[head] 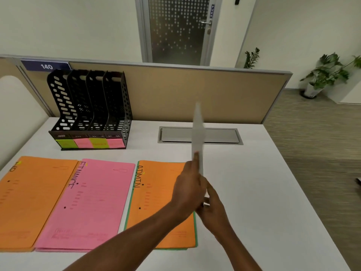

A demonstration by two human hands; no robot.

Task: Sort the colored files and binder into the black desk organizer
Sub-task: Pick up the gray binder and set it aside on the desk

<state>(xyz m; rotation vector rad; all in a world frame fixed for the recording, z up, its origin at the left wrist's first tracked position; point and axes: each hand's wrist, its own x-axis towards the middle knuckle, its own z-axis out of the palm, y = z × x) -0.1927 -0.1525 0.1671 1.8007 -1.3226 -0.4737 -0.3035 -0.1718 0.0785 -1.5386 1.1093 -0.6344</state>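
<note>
A white binder stands on edge above the desk, blurred, gripped at its lower end by my left hand and my right hand. Three files lie flat along the front: an orange one at the left, a pink one marked FINANCE in the middle, and an orange one marked ADMIN over a green file edge, partly under my left forearm. The black desk organizer stands at the back left with several empty slots and green and pink labels on its front.
A grey cable hatch is set in the white desk behind the binder. A tan partition runs along the desk's back. Potted plants stand on the floor at the far right.
</note>
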